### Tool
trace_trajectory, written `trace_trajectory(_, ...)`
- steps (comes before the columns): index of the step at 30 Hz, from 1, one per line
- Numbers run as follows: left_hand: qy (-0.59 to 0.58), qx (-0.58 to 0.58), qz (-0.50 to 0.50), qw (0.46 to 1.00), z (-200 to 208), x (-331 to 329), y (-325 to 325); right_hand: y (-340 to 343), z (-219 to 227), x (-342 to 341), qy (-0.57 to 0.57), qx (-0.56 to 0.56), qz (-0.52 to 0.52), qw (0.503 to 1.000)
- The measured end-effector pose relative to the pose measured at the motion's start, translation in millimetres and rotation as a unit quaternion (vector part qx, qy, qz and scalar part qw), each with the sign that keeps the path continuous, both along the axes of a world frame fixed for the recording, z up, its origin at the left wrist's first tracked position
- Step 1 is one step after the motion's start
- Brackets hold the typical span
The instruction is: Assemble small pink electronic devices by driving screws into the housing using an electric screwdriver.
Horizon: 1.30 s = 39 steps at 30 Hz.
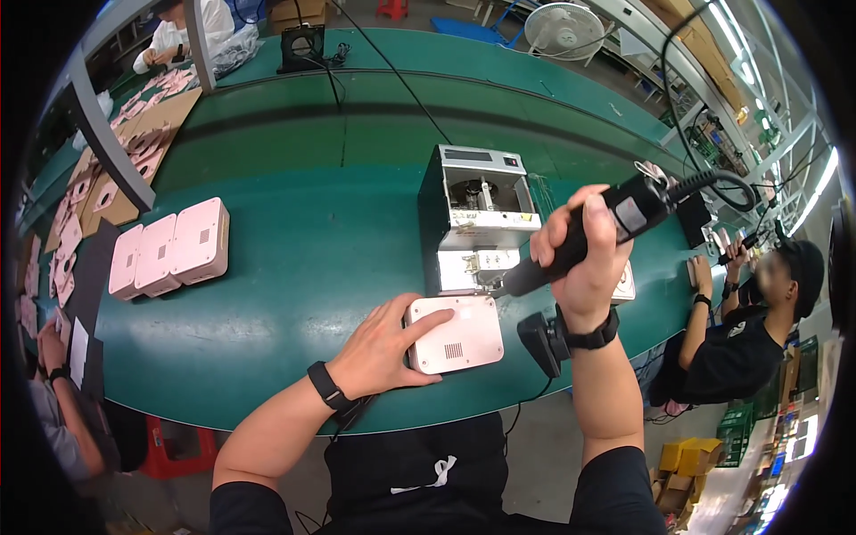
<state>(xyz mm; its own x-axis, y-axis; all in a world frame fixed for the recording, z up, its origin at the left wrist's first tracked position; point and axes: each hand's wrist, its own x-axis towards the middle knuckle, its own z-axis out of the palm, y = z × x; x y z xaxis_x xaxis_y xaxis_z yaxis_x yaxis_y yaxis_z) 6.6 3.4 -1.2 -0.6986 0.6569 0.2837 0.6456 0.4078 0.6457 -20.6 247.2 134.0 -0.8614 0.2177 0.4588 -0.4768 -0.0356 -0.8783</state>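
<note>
My right hand (590, 259) is wrapped round a black electric screwdriver (571, 250), which slants down to the left. Its tip is by the front outlet of a black and silver screw feeder (481, 209), just above the upper right corner of a pale pink plastic case (456, 343); whether the tip touches anything I cannot tell. The case lies flat near the table's front edge, its slotted grille and corner holes facing up. Gripping its left end is my left hand (383, 343), with the index finger on top and the thumb along the near side.
Three similar pink cases (169, 248) stand in a row at the left on the green table (294, 267). Beyond a grey post (107, 134), pink parts lie on cardboard (156, 129). Another pink piece (624, 283) sits behind my right wrist. Co-workers sit at both sides and far left.
</note>
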Motion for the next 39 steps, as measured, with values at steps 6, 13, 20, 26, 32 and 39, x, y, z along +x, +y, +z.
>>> trace_trajectory(6,0.014,0.014,0.001,1.000,1,-3,-1,12,-8,61,0.007,-0.045,0.047,0.998)
trace_trajectory(13,-0.003,-0.009,0.000,1.000,-1,-2,-1,15,-12,87,0.018,0.005,0.050,0.999)
trace_trajectory(20,0.003,-0.008,0.004,1.000,-2,-1,2,13,-36,88,-0.005,0.003,0.062,0.998)
trace_trajectory(26,-0.003,-0.011,0.009,1.000,0,-1,3,14,-37,88,-0.005,-0.004,0.067,0.998)
trace_trajectory(32,0.000,-0.014,0.006,1.000,0,-3,5,14,-38,85,-0.004,0.000,0.068,0.998)
trace_trajectory(39,0.010,-0.005,0.003,1.000,1,-2,1,16,-29,84,-0.002,0.008,0.103,0.995)
